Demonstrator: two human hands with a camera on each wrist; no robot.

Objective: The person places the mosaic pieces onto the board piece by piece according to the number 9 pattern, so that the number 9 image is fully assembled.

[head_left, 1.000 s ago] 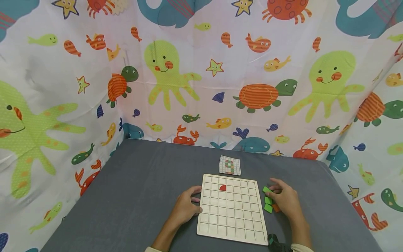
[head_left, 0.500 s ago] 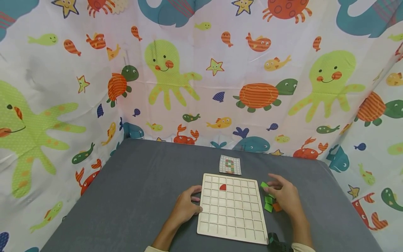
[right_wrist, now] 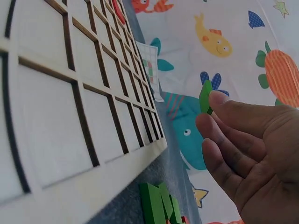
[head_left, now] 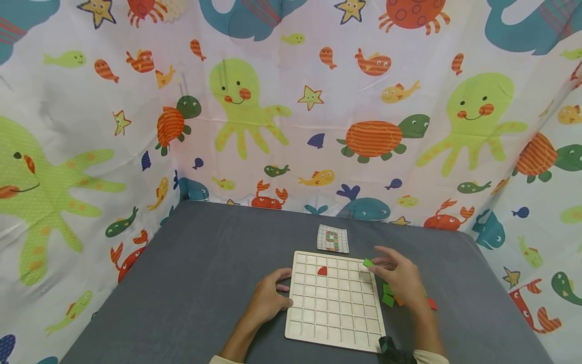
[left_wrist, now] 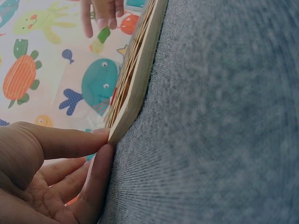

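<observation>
My left hand rests at the left edge of a pale wooden grid board, its fingertips and thumb touching the edge a little apart from each other. In the left wrist view the thumb lies straight toward the board's side. My right hand pinches a small green tile between thumb and fingertips, raised over the board's far right corner. A red quarter-round piece sits in one cell near the top of the board.
Behind the board lies a pattern card with a coloured grid. Several green tiles lie right of the board, with a red piece beyond my right wrist. A sea-animal cloth hangs behind and beside the grey table.
My right hand has lifted the green tile from the pile and moved it left to the board's far right corner. The left hand has stayed at the board's edge.
</observation>
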